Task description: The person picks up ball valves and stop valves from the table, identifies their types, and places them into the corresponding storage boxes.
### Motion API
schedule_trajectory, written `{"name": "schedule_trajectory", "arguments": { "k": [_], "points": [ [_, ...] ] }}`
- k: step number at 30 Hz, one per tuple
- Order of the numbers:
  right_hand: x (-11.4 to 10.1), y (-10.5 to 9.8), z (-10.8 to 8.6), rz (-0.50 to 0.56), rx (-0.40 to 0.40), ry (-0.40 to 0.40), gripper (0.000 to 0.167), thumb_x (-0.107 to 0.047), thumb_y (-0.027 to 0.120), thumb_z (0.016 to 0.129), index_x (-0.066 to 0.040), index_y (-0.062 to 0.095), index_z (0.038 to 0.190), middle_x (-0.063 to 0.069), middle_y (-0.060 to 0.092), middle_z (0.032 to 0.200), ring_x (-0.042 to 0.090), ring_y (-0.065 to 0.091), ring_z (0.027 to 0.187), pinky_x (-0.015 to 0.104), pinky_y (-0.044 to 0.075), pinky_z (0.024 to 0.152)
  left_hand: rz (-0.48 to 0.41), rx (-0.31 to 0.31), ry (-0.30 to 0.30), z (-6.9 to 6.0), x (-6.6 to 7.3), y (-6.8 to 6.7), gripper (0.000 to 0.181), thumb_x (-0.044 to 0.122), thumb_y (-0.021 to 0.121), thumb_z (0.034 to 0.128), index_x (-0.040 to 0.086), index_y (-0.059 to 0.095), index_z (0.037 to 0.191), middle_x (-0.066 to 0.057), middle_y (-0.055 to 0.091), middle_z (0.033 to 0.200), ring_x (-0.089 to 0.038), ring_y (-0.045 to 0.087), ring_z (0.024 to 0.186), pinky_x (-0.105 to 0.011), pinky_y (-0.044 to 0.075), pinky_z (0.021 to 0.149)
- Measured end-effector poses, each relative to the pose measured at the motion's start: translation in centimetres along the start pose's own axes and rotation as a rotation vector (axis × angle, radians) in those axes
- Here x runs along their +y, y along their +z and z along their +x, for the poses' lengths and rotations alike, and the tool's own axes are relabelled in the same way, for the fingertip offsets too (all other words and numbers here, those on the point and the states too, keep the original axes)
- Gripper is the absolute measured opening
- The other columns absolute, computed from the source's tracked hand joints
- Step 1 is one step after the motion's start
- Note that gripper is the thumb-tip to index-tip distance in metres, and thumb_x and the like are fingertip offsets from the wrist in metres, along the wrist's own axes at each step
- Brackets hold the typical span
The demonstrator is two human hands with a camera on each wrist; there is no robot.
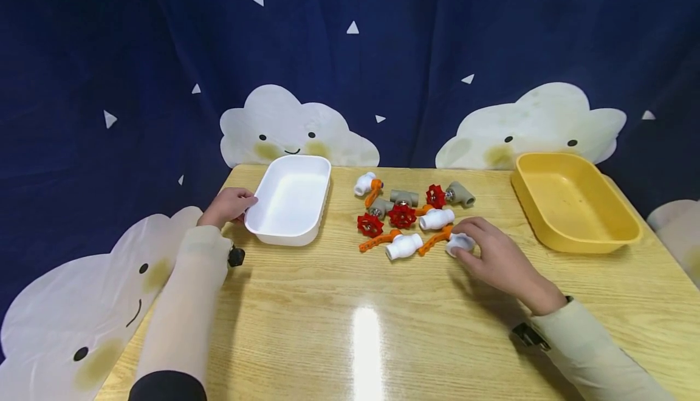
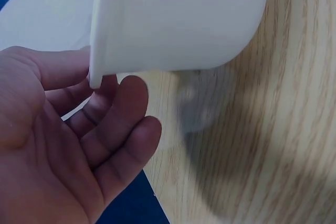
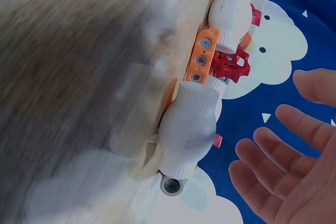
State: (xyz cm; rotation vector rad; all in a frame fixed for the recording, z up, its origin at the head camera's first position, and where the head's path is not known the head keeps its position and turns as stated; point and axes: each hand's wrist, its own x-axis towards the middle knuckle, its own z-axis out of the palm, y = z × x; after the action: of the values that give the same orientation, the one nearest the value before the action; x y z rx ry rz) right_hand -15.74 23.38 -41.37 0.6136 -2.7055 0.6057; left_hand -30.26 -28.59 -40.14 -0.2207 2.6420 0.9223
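My left hand (image 1: 228, 205) pinches the left rim of a white plastic basin (image 1: 290, 197), thumb on one side of the edge; the left wrist view shows the rim between thumb and fingers. My right hand (image 1: 494, 258) is over a white ball valve (image 1: 458, 243) with an orange lever, at the near right of a group of valves. In the right wrist view its spread, slightly bent fingers are apart from that valve (image 3: 188, 129). Nearby lie more white ball valves, including one (image 1: 404, 246) in front, and grey valves with red handwheels (image 1: 402, 215).
A yellow basin (image 1: 579, 243) stands at the right of the wooden table (image 1: 306, 316). Another grey valve (image 1: 460, 195) with a red handwheel lies at the back of the group. Behind hangs a dark blue curtain (image 1: 404, 73) with white clouds.
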Motion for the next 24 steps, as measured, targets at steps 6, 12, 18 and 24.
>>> {"name": "schedule_trajectory", "arguments": {
  "k": [6, 12, 18, 24],
  "points": [
    [-0.1, -0.2, 0.2, 0.014, -0.018, 0.007, 0.025, -0.019, 0.075, 0.087, -0.009, 0.067, 0.109, 0.011, 0.064, 0.117, 0.031, 0.065, 0.106, 0.052, 0.053, 0.087, -0.006, -0.046, 0.008, -0.6, 0.8, 0.2, 0.037, 0.025, 0.047, 0.1037, -0.001, 0.056, 0.129, -0.017, 0.058, 0.112, -0.019, 0.061, 0.078, -0.041, 0.056, 0.086],
    [0.0, 0.0, 0.0, 0.017, -0.014, 0.003, 0.025, -0.018, 0.075, 0.087, -0.008, 0.068, 0.109, 0.01, 0.065, 0.115, 0.03, 0.065, 0.104, 0.051, 0.053, 0.086, 0.02, -0.071, 0.053, -1.2, 1.4, 0.6, 0.033, 0.023, 0.048, 0.103, -0.002, 0.059, 0.121, -0.016, 0.062, 0.104, -0.018, 0.062, 0.076, -0.044, 0.056, 0.086],
    [0.2, -0.1, -0.2, 0.014, -0.006, -0.005, 0.025, -0.017, 0.076, 0.087, -0.007, 0.068, 0.108, 0.011, 0.065, 0.115, 0.029, 0.066, 0.102, 0.05, 0.054, 0.084, 0.031, -0.06, 0.084, -1.1, 1.5, 1.1, 0.031, 0.024, 0.051, 0.1022, -0.001, 0.061, 0.117, -0.012, 0.063, 0.094, -0.02, 0.062, 0.076, -0.041, 0.057, 0.08],
    [0.5, 0.0, -0.4, 0.008, -0.018, 0.003, 0.025, -0.016, 0.075, 0.087, -0.007, 0.068, 0.109, 0.011, 0.065, 0.116, 0.029, 0.066, 0.101, 0.051, 0.054, 0.083, 0.014, -0.071, 0.115, -1.3, 1.8, 1.7, 0.029, 0.024, 0.052, 0.1021, 0.0, 0.063, 0.114, -0.007, 0.06, 0.086, -0.024, 0.06, 0.082, -0.039, 0.055, 0.08]
  ]
}}
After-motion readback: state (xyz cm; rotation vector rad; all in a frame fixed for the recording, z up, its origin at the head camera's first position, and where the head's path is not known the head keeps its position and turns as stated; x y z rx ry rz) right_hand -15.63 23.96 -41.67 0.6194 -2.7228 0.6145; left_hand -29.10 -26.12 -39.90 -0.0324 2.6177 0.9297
